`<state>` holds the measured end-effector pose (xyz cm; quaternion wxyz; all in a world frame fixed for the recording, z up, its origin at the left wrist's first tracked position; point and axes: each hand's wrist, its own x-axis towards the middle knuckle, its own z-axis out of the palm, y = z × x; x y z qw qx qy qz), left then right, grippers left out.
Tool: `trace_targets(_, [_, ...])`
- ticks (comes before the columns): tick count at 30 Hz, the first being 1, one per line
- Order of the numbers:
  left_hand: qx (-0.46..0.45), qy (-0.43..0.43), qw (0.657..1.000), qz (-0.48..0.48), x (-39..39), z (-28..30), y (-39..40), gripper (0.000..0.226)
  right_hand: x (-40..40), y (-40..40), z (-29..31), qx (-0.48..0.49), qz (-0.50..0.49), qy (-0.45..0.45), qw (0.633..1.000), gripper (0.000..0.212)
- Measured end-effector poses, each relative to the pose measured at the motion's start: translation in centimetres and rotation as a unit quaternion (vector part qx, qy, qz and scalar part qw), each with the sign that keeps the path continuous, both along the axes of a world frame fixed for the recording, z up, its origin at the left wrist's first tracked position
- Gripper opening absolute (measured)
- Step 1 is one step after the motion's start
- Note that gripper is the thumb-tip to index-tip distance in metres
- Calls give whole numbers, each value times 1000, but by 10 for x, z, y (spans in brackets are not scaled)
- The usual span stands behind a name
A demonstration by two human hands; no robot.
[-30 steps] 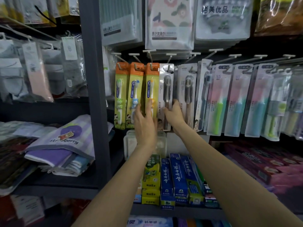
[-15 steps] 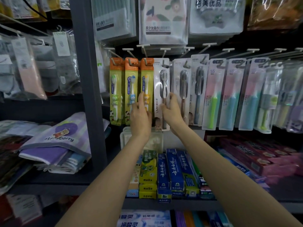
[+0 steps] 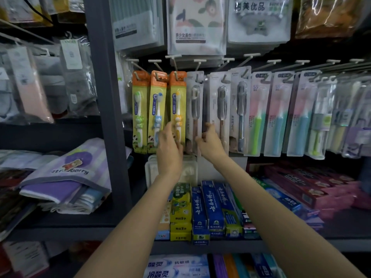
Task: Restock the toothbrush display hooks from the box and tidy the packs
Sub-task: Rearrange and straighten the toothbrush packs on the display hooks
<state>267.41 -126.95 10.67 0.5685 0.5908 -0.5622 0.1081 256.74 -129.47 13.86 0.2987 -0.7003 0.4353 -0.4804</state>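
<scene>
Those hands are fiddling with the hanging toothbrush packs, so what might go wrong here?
The left hand presses the yellow kids' toothbrush pack; a nudge upward might slip it off its hook. The right hand pinches a grey toothbrush pack beside tightly crowded neighbours, so tugging may skew them.

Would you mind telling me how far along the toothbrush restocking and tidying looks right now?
Done: the three orange-topped kids' packs hang in a neat row, and the pastel packs fill their hooks. In hand: the left hand rests on the yellow pack's lower edge while the right hand pinches a grey pack, straightening it. Left: the other grey packs; no box is in view.
</scene>
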Motion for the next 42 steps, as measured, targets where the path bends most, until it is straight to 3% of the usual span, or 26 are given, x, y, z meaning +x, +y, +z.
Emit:
trace_targets(6, [-2, -26, 999, 26, -5, -15, 8, 51, -31, 14, 0, -81, -61, 12, 995, 46])
trace_targets(11, [-37, -134, 989, 40, -13, 1, 6, 58, -55, 7, 14, -172, -151, -6, 973, 45])
trace_targets(14, [-39, -218, 974, 48, -25, 10, -5, 65, -56, -2, 18, -190, -136, -4, 972, 57])
trace_targets(20, [47, -273, 953, 120, -40, 10, -24, 76, -52, -15, 31, -181, -70, -2, 981, 69])
trace_targets(29, [60, -288, 951, 90, -44, 7, -22, 70, -61, -12, 30, -187, -58, 8, 981, 64])
trace_targets(34, [-1, -306, 949, 80, -40, 9, -25, 69, -59, -17, 29, -178, -74, -6, 981, 66])
trace_targets(42, [-3, -328, 943, 65, -31, 14, -23, 66, -66, -17, 24, -192, -96, 17, 977, 60])
